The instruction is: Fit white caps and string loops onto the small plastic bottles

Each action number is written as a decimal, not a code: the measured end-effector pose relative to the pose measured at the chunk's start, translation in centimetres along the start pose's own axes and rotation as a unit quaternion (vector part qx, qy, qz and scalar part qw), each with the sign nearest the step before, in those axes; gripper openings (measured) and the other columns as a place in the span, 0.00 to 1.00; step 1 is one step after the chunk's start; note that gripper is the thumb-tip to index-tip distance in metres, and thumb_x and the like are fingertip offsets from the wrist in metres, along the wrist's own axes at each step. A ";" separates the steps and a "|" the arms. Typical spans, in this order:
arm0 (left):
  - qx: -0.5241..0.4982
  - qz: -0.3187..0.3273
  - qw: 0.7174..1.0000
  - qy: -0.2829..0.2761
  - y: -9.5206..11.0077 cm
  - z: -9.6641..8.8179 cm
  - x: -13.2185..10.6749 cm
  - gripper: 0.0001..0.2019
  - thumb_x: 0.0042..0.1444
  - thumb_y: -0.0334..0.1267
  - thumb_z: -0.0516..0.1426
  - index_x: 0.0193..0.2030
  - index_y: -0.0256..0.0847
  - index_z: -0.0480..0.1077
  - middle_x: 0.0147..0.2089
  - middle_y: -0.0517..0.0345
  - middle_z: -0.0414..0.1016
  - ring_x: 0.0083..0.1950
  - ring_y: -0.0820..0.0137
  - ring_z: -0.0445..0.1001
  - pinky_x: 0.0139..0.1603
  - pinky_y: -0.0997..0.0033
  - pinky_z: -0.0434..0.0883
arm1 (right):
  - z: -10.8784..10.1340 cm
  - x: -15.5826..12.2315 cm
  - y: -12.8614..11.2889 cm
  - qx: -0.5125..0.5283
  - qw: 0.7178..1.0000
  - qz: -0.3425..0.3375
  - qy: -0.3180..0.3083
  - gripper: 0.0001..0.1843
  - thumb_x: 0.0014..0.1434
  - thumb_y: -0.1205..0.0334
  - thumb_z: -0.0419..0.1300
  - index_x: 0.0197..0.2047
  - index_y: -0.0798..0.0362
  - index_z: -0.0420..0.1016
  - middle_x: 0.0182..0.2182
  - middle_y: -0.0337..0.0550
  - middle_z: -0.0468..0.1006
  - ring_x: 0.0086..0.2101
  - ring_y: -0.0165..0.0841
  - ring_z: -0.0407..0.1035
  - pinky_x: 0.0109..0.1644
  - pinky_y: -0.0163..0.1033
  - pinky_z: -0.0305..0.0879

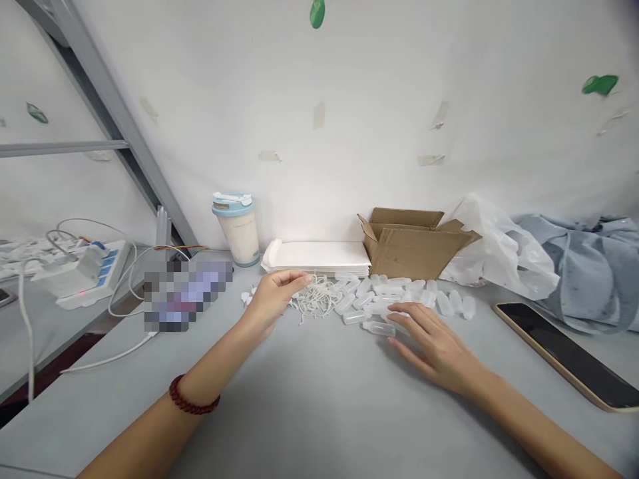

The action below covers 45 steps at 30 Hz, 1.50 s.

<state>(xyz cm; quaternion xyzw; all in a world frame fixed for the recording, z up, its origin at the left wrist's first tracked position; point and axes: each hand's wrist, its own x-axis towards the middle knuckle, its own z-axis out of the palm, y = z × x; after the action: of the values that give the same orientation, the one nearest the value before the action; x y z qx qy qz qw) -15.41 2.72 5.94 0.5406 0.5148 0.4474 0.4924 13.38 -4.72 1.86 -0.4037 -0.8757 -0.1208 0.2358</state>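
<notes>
My left hand (273,297) is closed in a pinch at the left side of a pile of thin white strings (319,297); what its fingertips hold, if anything, is too small to make out. Small white pieces (246,297) lie partly hidden behind that hand. My right hand (433,346) is open, thumb and fingers apart, beside a small clear plastic bottle (379,328) lying on its side. Several more such translucent bottles (355,317) are heaped between the strings and the cardboard box, some hidden behind my right fingers.
Along the wall stand a blue-lidded cup (239,233), a stack of white envelopes (319,256), an opened cardboard box (414,251) and a white plastic bag (504,249). A phone (569,352) lies right, near a grey-blue cloth bag (589,266). Cables and a power strip (107,273) are left.
</notes>
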 end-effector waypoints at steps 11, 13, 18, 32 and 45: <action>0.063 0.018 0.998 0.016 -0.3 0.5 -0.4 0.14 0.47 0.49 0.62 0.32 0.40 0.78 0.32 0.57 0.75 0.29 0.73 0.64 0.29 0.74 0.59 | -5.1 -3.6 4.7 0.055 0.957 0.212 -0.190 0.22 0.51 0.43 0.62 0.45 0.45 0.71 0.34 0.40 0.76 0.25 0.33 0.68 0.25 0.38 0.66; 0.074 0.032 0.996 0.034 -0.2 0.6 -0.5 0.14 0.48 0.50 0.61 0.32 0.41 0.77 0.32 0.57 0.76 0.30 0.72 0.65 0.29 0.73 0.60 | -4.4 -4.3 4.8 0.077 0.936 0.237 -0.250 0.21 0.51 0.49 0.62 0.48 0.44 0.71 0.36 0.40 0.77 0.28 0.35 0.71 0.29 0.39 0.68; 0.173 0.095 0.980 0.022 -0.8 0.6 -0.2 0.13 0.51 0.48 0.59 0.31 0.40 0.77 0.30 0.58 0.76 0.32 0.70 0.67 0.33 0.71 0.64 | -3.9 -5.2 4.8 0.080 0.911 0.271 -0.302 0.24 0.52 0.60 0.56 0.54 0.46 0.67 0.42 0.45 0.76 0.36 0.39 0.73 0.37 0.42 0.68; 0.345 0.262 0.895 0.108 -0.5 1.0 -1.5 0.10 0.59 0.42 0.52 0.34 0.41 0.72 0.34 0.57 0.76 0.34 0.67 0.68 0.29 0.72 0.63 | -6.9 -3.8 5.9 -0.018 0.925 0.343 -0.164 0.16 0.57 0.48 0.54 0.42 0.50 0.71 0.35 0.46 0.75 0.33 0.38 0.71 0.33 0.40 0.65; 0.314 0.116 0.941 0.040 0.7 -0.1 -0.6 0.19 0.51 0.55 0.52 0.37 0.43 0.72 0.37 0.56 0.78 0.28 0.67 0.70 0.27 0.71 0.66 | -8.1 -3.9 7.9 -0.095 0.874 0.453 -0.150 0.07 0.54 0.66 0.51 0.35 0.51 0.69 0.30 0.43 0.76 0.30 0.35 0.69 0.28 0.35 0.58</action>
<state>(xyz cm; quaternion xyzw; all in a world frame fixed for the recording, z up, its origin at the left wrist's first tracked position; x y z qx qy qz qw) -15.44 2.14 6.61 0.7052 0.5825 0.3381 0.2215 24.18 -5.36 7.03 -0.7899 -0.6061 -0.0215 0.0910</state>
